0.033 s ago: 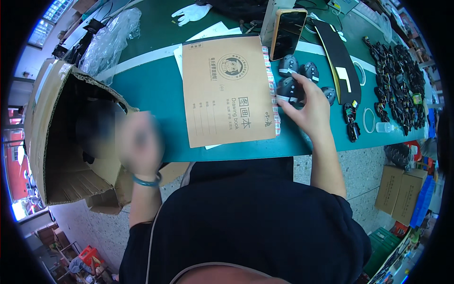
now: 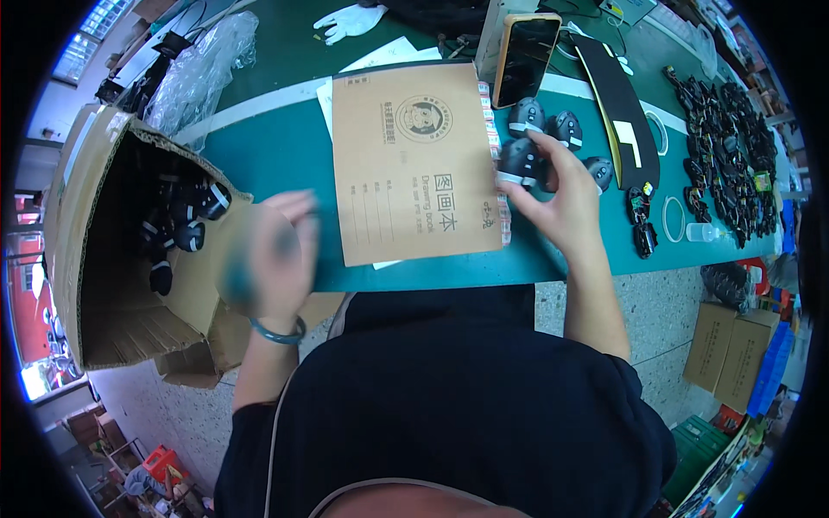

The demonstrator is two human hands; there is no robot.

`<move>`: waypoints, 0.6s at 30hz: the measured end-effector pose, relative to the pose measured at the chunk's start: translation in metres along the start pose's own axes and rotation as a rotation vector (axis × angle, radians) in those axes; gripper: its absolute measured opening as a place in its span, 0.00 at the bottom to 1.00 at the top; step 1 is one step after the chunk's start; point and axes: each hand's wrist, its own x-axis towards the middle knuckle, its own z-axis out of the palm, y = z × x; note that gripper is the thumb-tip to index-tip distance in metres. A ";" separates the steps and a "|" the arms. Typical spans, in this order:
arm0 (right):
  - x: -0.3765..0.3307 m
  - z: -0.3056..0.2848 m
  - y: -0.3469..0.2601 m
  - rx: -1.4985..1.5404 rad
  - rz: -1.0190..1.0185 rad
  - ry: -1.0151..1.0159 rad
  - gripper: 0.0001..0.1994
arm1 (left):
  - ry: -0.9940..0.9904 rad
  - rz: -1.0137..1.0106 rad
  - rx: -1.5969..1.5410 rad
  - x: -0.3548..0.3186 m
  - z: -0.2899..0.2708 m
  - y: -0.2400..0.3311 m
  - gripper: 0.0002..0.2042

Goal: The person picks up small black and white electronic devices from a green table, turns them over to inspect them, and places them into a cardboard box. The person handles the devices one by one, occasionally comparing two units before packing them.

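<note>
My right hand (image 2: 560, 186) pinches a dark rounded device (image 2: 519, 161) with a white band and small pale marks, at the right edge of a brown drawing book (image 2: 414, 164). Similar devices stand close by: one behind it (image 2: 526, 117), one farther right (image 2: 566, 129) and one beyond my fingers (image 2: 599, 173). My left hand (image 2: 281, 246) is smeared by motion between the open cardboard box (image 2: 104, 250) and the book; its fingers and anything in them cannot be made out. Several dark devices (image 2: 188, 233) lie inside the box.
A phone (image 2: 525, 60) stands upright behind the devices. To the right lie a black curved strip (image 2: 617, 112), a dark jointed part (image 2: 641, 223), a small clear bottle (image 2: 701, 231) and a heap of black parts (image 2: 734, 155). Clear plastic wrap (image 2: 207, 73) and a white glove (image 2: 350, 23) lie farther back.
My left hand has moved right, away from the box mouth. A blurred dark shape in the box is gone, and several devices show there. The device in my right hand has shifted slightly.
</note>
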 end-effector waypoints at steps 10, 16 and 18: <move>0.066 0.007 0.047 -0.494 -0.084 0.198 0.25 | -0.437 -0.876 -1.187 -0.009 0.062 0.031 0.23; 0.066 0.031 0.061 -0.586 -0.043 0.103 0.24 | -0.256 -0.846 -0.994 -0.019 0.051 0.033 0.15; 0.058 0.025 0.054 -0.471 -0.049 0.141 0.21 | -0.201 -0.861 -0.986 -0.021 0.048 0.032 0.15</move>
